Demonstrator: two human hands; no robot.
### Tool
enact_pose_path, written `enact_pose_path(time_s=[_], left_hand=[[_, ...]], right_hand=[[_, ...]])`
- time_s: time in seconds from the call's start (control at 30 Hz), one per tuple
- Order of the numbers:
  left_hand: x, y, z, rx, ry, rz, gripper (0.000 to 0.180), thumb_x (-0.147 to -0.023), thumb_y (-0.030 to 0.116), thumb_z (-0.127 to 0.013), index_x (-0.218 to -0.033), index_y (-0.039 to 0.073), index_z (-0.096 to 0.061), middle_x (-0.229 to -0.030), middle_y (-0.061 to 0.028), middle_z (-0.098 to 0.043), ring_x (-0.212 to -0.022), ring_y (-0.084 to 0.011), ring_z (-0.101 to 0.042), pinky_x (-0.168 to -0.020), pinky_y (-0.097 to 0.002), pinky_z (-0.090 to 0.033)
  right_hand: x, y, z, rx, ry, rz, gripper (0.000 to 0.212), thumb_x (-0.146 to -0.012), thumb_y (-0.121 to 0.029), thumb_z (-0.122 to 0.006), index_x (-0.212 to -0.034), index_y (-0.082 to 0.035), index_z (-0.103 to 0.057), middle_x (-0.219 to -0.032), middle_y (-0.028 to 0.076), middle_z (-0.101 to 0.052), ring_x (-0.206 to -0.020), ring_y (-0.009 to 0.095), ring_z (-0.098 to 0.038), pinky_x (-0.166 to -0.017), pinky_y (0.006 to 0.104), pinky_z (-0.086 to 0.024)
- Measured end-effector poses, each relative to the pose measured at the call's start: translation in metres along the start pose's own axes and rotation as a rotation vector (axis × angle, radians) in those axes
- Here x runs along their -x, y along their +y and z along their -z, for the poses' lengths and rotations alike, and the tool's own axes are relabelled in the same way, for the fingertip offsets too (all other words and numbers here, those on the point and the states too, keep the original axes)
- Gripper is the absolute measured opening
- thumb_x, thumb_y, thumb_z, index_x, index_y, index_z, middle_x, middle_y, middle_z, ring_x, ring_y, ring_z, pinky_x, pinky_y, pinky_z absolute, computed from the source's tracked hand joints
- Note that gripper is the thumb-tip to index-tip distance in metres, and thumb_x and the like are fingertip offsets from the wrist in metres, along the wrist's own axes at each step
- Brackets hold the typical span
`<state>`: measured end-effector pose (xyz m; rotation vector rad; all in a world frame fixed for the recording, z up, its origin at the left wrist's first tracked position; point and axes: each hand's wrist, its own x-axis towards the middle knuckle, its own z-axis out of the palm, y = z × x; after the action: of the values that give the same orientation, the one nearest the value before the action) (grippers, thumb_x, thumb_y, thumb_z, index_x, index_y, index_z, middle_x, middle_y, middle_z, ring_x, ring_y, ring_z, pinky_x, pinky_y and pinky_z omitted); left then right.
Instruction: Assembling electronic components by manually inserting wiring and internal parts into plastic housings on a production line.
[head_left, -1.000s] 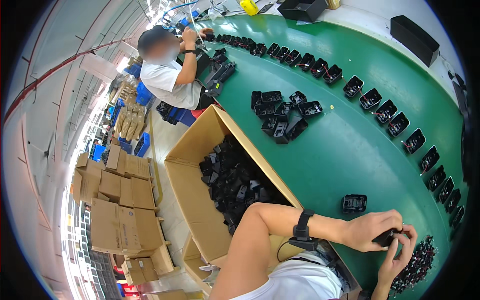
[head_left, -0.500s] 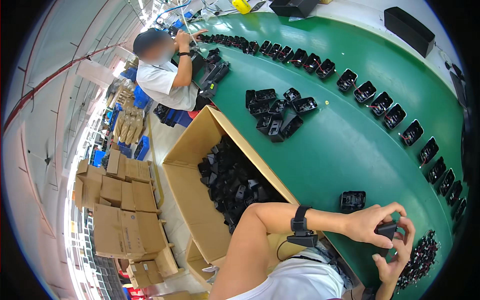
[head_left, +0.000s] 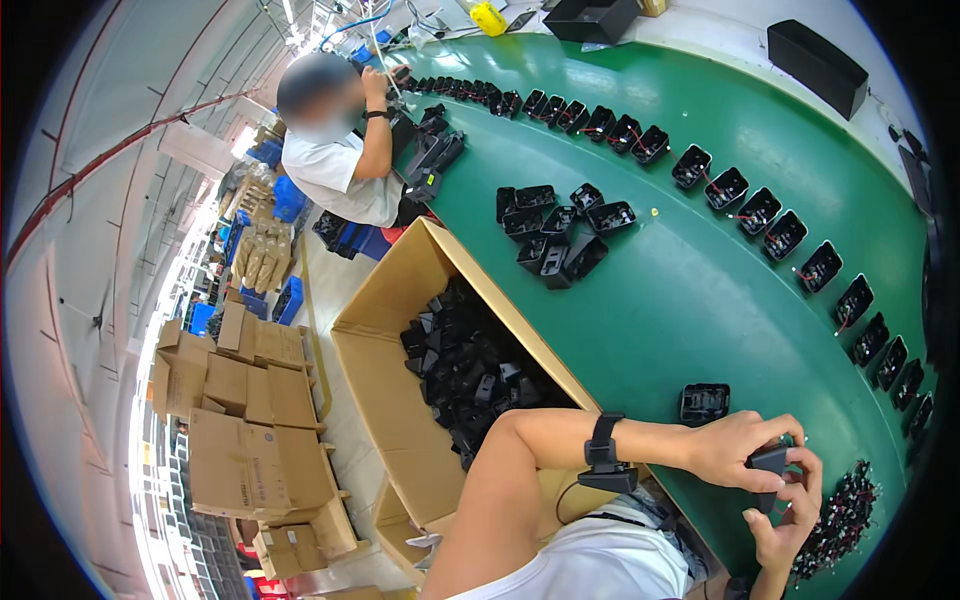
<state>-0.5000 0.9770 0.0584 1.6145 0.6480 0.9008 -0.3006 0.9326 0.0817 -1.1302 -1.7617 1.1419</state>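
A small black plastic housing is held between my two hands, above the green table at the lower right. My left hand reaches over it from the left, thumb and fingers closed around its upper part. From below, my right hand curls its fingers against the housing's right side, its thumb bent upward. The inside of the housing is turned away from view. Just left of my left hand, an open black housing rests on the table. A pile of small wired parts lies right beside my right hand.
A long curved row of open black housings with red wires runs along the green table. Several more housings cluster mid-table. A cardboard box of black parts stands left of the table. Another person works at the far end.
My hands stay around the housing, which has turned slightly more upright. At the far end, the other person's outstretched hand has drawn back. The whole view has shifted a little.
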Motion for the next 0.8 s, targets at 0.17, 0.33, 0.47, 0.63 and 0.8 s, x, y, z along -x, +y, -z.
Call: enact_pose_path(time_s=[0.17, 0.33, 0.47, 0.63, 0.8], left_hand=[[-0.002, 0.006, 0.004, 0.145, -0.010, 0.126, 0.052, -0.085, 0.037, -0.066, -0.118, 0.005, -0.042, -0.061, -0.0104, -0.059, -0.051, -0.0226, -0.055, -0.049, -0.0313, -0.039], [-0.002, 0.010, 0.004, 0.167, -0.011, 0.134, 0.050, -0.086, 0.034, -0.065, -0.119, 0.005, -0.042, -0.063, -0.0095, -0.060, -0.053, -0.0208, -0.054, -0.050, -0.0314, -0.039], [-0.003, 0.005, -0.003, 0.164, 0.044, 0.042, 0.052, -0.085, 0.033, -0.065, -0.121, 0.004, -0.041, -0.074, -0.0113, -0.065, -0.062, -0.0224, -0.063, -0.057, -0.0312, -0.046], [0.001, 0.004, -0.002, 0.144, -0.019, 0.111, 0.054, -0.084, 0.031, -0.065, -0.123, 0.003, -0.040, -0.078, -0.0132, -0.066, -0.065, -0.0252, -0.065, -0.059, -0.0320, -0.049], [0.001, 0.005, -0.005, 0.135, -0.015, 0.081, 0.054, -0.084, 0.030, -0.064, -0.124, 0.003, -0.040, -0.078, -0.0143, -0.065, -0.063, -0.0279, -0.064, -0.059, -0.0337, -0.050]], right_hand=[[-0.001, -0.003, -0.001, 0.014, -0.042, 0.009, 0.041, -0.065, -0.033, -0.079, -0.080, -0.003, -0.055, -0.122, 0.019, -0.049, -0.104, 0.029, -0.053, -0.083, 0.0371, -0.045], [0.001, -0.001, -0.005, 0.038, 0.045, 0.070, 0.036, -0.061, -0.026, -0.077, -0.075, -0.003, -0.053, -0.131, 0.024, -0.045, -0.117, 0.038, -0.050, -0.095, 0.0459, -0.041], [-0.003, 0.001, 0.000, -0.014, -0.020, 0.034, 0.036, -0.061, -0.025, -0.077, -0.067, -0.002, -0.050, -0.140, 0.028, -0.041, -0.126, 0.043, -0.045, -0.101, 0.0500, -0.039], [-0.002, -0.004, -0.001, -0.158, -0.074, -0.085, 0.040, -0.060, -0.031, -0.081, -0.067, -0.002, -0.055, -0.135, 0.025, -0.045, -0.122, 0.039, -0.049, -0.099, 0.0475, -0.040], [0.001, -0.006, -0.001, -0.175, -0.053, -0.093, 0.039, -0.061, -0.035, -0.083, -0.068, -0.002, -0.063, -0.134, 0.024, -0.046, -0.118, 0.038, -0.051, -0.099, 0.0465, -0.040]])
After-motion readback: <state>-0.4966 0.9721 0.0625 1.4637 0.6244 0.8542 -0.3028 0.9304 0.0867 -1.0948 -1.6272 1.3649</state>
